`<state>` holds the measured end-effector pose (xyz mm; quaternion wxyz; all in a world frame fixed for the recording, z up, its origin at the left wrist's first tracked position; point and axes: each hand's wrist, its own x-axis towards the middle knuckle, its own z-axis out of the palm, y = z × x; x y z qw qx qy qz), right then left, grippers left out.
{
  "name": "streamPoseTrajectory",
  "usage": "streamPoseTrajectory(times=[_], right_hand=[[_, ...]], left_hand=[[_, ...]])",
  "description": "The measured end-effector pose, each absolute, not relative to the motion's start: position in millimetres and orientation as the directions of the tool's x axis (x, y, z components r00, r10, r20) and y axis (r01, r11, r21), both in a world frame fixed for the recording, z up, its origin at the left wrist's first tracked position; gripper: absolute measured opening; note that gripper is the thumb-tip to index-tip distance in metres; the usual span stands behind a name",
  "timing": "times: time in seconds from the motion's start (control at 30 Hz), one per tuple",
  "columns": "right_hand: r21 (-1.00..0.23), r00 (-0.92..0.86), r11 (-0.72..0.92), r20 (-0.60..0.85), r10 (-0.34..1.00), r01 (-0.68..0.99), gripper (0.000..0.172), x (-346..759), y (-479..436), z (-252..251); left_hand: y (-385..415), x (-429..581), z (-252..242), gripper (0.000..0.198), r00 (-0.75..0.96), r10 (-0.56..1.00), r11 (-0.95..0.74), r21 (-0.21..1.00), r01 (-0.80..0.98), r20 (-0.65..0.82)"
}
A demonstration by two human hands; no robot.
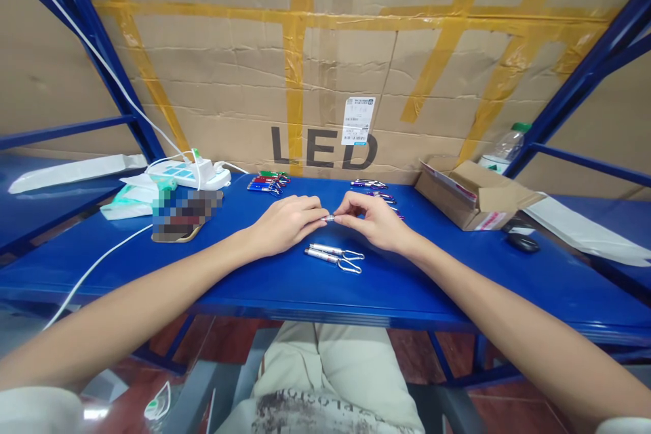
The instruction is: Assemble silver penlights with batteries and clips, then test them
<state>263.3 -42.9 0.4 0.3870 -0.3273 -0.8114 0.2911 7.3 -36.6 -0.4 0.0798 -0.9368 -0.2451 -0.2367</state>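
Note:
My left hand [292, 222] and my right hand [370, 218] meet over the middle of the blue table. Between their pinched fingertips is a small silver metal tube [328, 218], mostly covered by the fingers. Just in front of the hands lie two silver pen-shaped keychain lights [325, 255], side by side, each with a carabiner clip at its right end. Behind my left hand rests a group of green, red and blue keychain lights [267, 183]. Several purple ones [369, 184] lie behind my right hand, which partly hides them.
A blue table [244, 288] carries a phone [188, 217], a power strip [190, 173] with white cables and a tissue pack [135, 196] at left. At right are an open cardboard box [470, 196], a black mouse [523, 243] and a bottle [506, 148]. Taped cardboard [234, 81] stands behind.

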Motion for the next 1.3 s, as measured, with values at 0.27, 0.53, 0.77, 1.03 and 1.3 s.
streamPoseTrajectory(times=[0.27,0.53,0.77,1.03,1.3], right_hand=[[-0.928,-0.423,0.353,0.273,0.864,0.122,0.034,258.4,-39.9,0.7],[-0.998,-0.410,0.041,0.059,0.910,-0.052,0.041,255.8,-41.5,3.5],[-0.884,-0.372,0.451,0.379,0.847,0.125,0.028,257.0,-37.4,-1.8],[-0.460,-0.502,0.746,0.553,0.665,0.482,0.012,265.5,-43.0,1.8],[-0.368,-0.560,0.804,0.581,0.590,0.466,0.014,266.4,-42.9,-1.8]], left_hand=[[-40.9,10.0,-0.4,0.036,0.801,0.314,-0.748,-0.387,0.539,0.510],[-48.4,12.7,5.6,0.034,0.839,0.190,-0.640,-0.583,0.500,0.510],[-39.1,12.5,1.0,0.038,0.731,0.384,-0.796,-0.199,0.572,0.564],[-39.1,13.7,3.0,0.041,0.706,0.550,-0.834,0.253,0.490,0.445],[-35.8,13.6,7.9,0.040,0.677,0.672,-0.674,0.625,0.393,0.299]])
